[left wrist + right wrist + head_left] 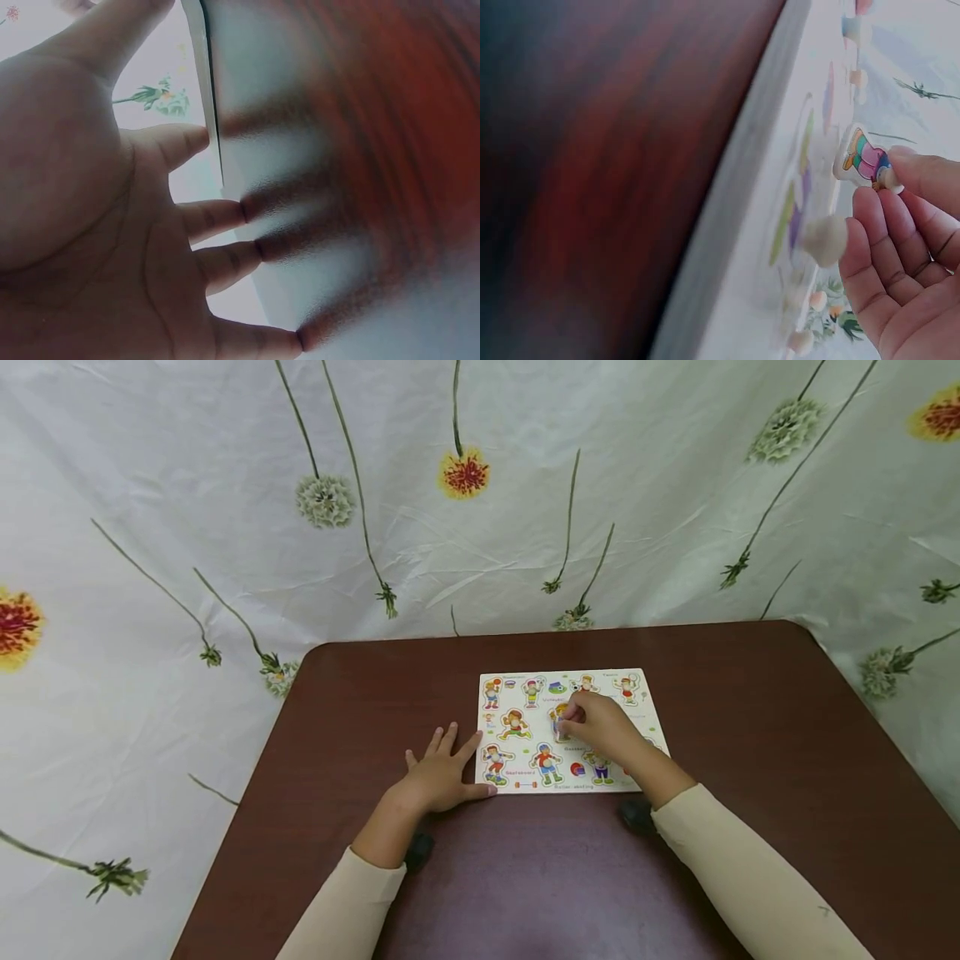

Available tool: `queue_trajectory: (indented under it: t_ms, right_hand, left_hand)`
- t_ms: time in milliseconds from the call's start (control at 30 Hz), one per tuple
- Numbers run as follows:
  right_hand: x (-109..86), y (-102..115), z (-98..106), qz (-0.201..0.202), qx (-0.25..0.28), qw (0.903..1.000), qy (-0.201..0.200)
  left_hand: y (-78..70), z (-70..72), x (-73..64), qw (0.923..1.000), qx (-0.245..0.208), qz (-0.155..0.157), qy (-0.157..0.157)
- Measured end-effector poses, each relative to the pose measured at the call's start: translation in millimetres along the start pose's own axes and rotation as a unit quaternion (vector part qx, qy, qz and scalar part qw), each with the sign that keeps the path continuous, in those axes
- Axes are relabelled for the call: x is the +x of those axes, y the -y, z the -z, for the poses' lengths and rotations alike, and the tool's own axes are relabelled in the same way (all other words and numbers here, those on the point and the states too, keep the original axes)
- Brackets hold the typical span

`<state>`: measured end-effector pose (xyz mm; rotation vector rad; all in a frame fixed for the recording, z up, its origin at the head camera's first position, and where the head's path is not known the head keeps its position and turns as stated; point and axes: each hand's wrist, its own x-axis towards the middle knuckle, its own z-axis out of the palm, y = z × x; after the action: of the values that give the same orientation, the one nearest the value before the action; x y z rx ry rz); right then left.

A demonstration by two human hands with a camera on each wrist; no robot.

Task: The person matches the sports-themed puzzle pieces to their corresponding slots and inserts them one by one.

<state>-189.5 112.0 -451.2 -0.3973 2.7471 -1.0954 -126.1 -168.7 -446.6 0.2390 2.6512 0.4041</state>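
Note:
A white peg puzzle board (536, 731) with cartoon sports figures lies on the table. My right hand (603, 727) is over its middle, thumb and fingertips pinching the small knob of a figure puzzle piece (557, 720). In the right wrist view that piece (864, 155) shows pink, blue and orange print and is tilted, close over the board. Another piece's pale knob (826, 240) sticks up nearer that camera. At the board's left edge my left hand (437, 781) is spread flat, thumb and index fingertip at the edge.
The dark red-brown table (375, 693) has rounded far corners. Behind it hangs a white cloth (510, 560) printed with flowers. A dark device (418, 852) sits under the left wrist, another dark device (637, 816) by the right wrist.

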Motion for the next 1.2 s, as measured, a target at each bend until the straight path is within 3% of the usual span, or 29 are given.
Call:
queue_trajectory:
  t_ms: [200, 533, 700, 1200]
  right_hand:
    - [8.3, -2.3, -4.2, -0.008, -0.003, 0.9998, 0.018]
    - [22.7, -4.7, -5.6, -0.011, -0.07, 0.9953, 0.067]
    - [23.0, -6.2, -7.9, -0.025, -0.06, 0.9947, 0.08]
    - [22.2, -2.1, -9.1, -0.021, -0.068, 0.9948, 0.073]
  left_hand:
    - [0.0, -0.7, 2.0, 1.0, -0.001, -0.003, -0.003]
    - [-0.4, -2.1, 3.1, 1.0, -0.004, -0.003, -0.007]
    - [-0.5, -3.1, 1.5, 1.0, -0.006, -0.001, -0.005]
    - [2.0, -0.7, 2.3, 0.9998, -0.017, -0.001, -0.004]
